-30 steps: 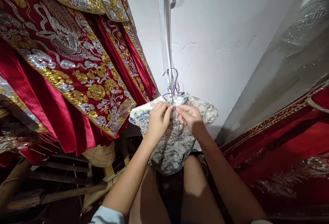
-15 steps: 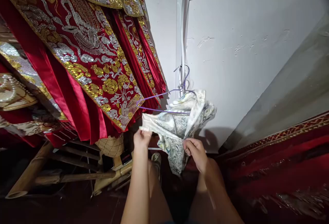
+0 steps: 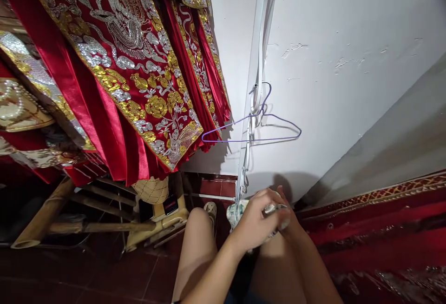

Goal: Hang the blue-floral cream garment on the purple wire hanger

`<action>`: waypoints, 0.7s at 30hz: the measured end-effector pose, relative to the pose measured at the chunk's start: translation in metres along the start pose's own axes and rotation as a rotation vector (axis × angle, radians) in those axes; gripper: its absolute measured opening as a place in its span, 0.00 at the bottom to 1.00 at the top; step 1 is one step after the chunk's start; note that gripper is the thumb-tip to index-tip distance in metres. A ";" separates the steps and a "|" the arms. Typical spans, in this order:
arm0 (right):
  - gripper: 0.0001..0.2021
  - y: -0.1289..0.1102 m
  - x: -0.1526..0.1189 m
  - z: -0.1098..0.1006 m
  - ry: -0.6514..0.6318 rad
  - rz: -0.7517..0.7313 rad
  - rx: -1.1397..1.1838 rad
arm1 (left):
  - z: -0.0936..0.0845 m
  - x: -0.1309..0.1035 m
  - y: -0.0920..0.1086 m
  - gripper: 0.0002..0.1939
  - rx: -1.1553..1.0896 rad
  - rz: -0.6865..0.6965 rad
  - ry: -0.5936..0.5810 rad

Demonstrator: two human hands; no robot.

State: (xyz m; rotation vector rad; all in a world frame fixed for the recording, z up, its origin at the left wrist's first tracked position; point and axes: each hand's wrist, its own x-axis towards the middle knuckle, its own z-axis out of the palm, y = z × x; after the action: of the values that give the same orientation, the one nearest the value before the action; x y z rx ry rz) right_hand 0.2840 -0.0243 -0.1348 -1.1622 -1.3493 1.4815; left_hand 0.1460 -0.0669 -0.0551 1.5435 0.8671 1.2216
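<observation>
A purple wire hanger (image 3: 251,140) hangs bare from a white cord against the wall. Below it, the pale floral garment (image 3: 234,214) is bunched up low over my lap. My left hand (image 3: 259,218) has its fingers wrapped round the bunched cloth, some of which shows between them. Just behind and to the right, my right hand (image 3: 287,218) is pressed against the same bundle, mostly hidden by the left hand and the cloth, with one fingertip sticking up.
Red costumes with gold and silver sequins (image 3: 156,104) hang at the left. Under them are a bamboo chair (image 3: 104,227) and a phone (image 3: 170,204). The white wall (image 3: 313,39) stands ahead, with red fabric (image 3: 393,234) at the right.
The garment has come off the hanger and is now crumpled between my hands. Both hands have come together lower down. The view has shifted slightly, and the hanger is bare.
</observation>
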 end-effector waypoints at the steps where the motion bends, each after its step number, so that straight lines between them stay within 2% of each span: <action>1: 0.37 -0.007 -0.002 0.001 0.002 0.047 0.083 | 0.000 -0.002 0.006 0.06 0.117 0.045 -0.024; 3: 0.34 -0.027 -0.010 0.002 -0.056 0.133 0.250 | -0.010 -0.004 0.017 0.10 0.292 0.128 0.021; 6: 0.22 -0.061 -0.023 0.002 -0.369 0.137 0.210 | -0.034 -0.006 0.022 0.17 0.392 0.144 0.118; 8: 0.16 -0.081 -0.025 -0.002 -0.531 0.061 0.039 | -0.049 -0.010 0.018 0.16 0.379 0.063 0.010; 9: 0.13 -0.089 -0.022 -0.004 -0.521 -0.001 -0.058 | -0.055 -0.013 0.014 0.16 0.368 0.009 -0.095; 10: 0.10 -0.096 -0.016 -0.007 -0.445 -0.081 -0.163 | -0.060 -0.017 0.009 0.18 0.362 -0.044 -0.201; 11: 0.07 -0.102 -0.007 -0.010 -0.328 -0.168 -0.273 | -0.066 -0.022 0.005 0.19 0.366 -0.089 -0.278; 12: 0.05 -0.106 0.004 -0.013 -0.192 -0.247 -0.377 | -0.072 -0.027 0.001 0.20 0.386 -0.122 -0.307; 14: 0.10 -0.111 0.033 -0.018 0.076 -0.357 -0.521 | -0.086 -0.034 0.000 0.17 0.471 -0.157 -0.231; 16: 0.24 -0.108 0.064 -0.022 0.245 -0.409 -0.556 | -0.105 -0.035 0.006 0.15 0.590 -0.172 -0.114; 18: 0.30 -0.100 0.092 -0.023 0.257 -0.434 -0.562 | -0.125 -0.031 0.018 0.17 0.751 -0.195 -0.057; 21: 0.21 -0.084 0.115 -0.025 0.139 -0.379 -0.597 | -0.153 -0.020 0.035 0.19 1.012 -0.290 -0.035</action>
State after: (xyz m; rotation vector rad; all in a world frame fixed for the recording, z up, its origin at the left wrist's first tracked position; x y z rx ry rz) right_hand 0.2772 0.1022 -0.0645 -1.2426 -1.8548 0.7299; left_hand -0.0084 -0.0579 -0.0195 2.0750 1.7715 0.5202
